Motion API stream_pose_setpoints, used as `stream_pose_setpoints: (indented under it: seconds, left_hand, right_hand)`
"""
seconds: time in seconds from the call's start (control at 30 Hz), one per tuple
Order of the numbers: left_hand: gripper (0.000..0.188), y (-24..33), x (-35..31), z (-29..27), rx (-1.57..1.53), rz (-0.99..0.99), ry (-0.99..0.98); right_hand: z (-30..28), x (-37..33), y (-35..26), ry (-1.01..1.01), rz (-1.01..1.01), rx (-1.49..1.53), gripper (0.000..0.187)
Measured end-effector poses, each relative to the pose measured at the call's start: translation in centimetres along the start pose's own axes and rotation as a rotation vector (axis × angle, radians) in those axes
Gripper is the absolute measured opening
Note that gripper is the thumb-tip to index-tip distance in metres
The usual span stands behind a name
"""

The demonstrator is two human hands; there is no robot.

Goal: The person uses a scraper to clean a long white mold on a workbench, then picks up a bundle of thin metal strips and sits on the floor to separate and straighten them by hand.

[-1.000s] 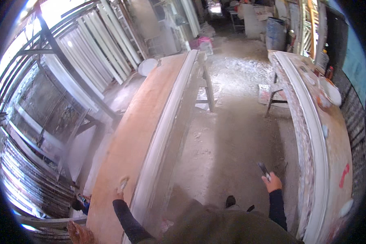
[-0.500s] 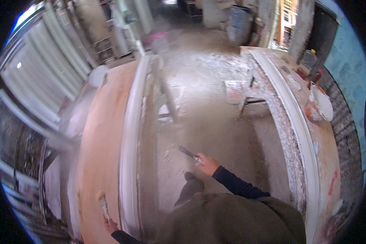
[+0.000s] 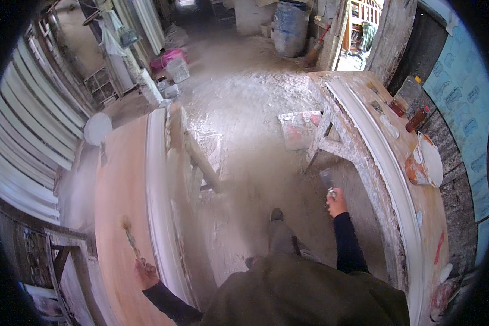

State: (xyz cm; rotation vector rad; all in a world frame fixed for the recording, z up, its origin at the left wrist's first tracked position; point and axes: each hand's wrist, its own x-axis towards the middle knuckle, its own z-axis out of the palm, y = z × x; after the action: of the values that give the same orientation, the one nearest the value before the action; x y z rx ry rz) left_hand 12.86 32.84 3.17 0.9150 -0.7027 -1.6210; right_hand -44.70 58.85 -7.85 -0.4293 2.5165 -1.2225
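Note:
My left hand (image 3: 145, 271) is closed around the handle of a brush (image 3: 129, 234), bristles pointing away from me, over the left bench (image 3: 117, 190). A long white moulding (image 3: 156, 174) runs along that bench's right side. In my closed right hand (image 3: 337, 203) is a putty knife (image 3: 326, 177), its flat blade pointing forward. This hand is above the floor, left of the right bench (image 3: 434, 228), apart from it. A second white moulding (image 3: 383, 152) lies along the inner edge of the right bench.
On the right bench are an orange-and-white tub (image 3: 426, 160), a red-capped bottle (image 3: 417, 119) and a yellow-capped bottle (image 3: 408, 93). A white-spattered box (image 3: 299, 130) stands on the floor. Farther back are a blue barrel (image 3: 291, 28) and a broom (image 3: 314, 53).
My right hand has swung to the right with the putty knife, nearer the right bench. The left hand and brush are slightly farther forward over the left bench. The view has shifted.

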Motion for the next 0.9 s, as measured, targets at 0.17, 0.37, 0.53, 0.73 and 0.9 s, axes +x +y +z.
stream_pose_setpoints:
  seconds: [0.17, 0.37, 0.53, 0.73, 0.9]
  left_hand:
    - [0.031, -4.7, 5.7, 8.6, 0.081, -0.081, 0.229]
    - [0.022, -16.1, 14.2, 17.9, -0.040, -0.440, -0.366]
    - [0.019, -21.7, 15.3, 37.7, 0.370, -0.627, -0.721]
    - [0.022, -32.6, 20.2, 47.8, 0.612, -0.614, -1.082]
    - [0.026, -39.0, 23.8, 59.3, 0.752, -0.643, -1.575]
  right_hand:
    - [-5.4, 11.3, -2.9, 0.110, 0.384, 0.357, 0.035]
    - [-7.2, 23.2, -5.3, 0.327, 0.301, -0.055, 0.021]
    - [-7.7, 25.2, -3.6, 0.358, 0.290, -0.555, 0.017]
    - [-7.1, 24.3, -2.7, 0.490, 0.200, -0.380, 0.020]
    - [-8.8, 23.7, -2.4, 0.437, 0.341, -0.437, 0.028]
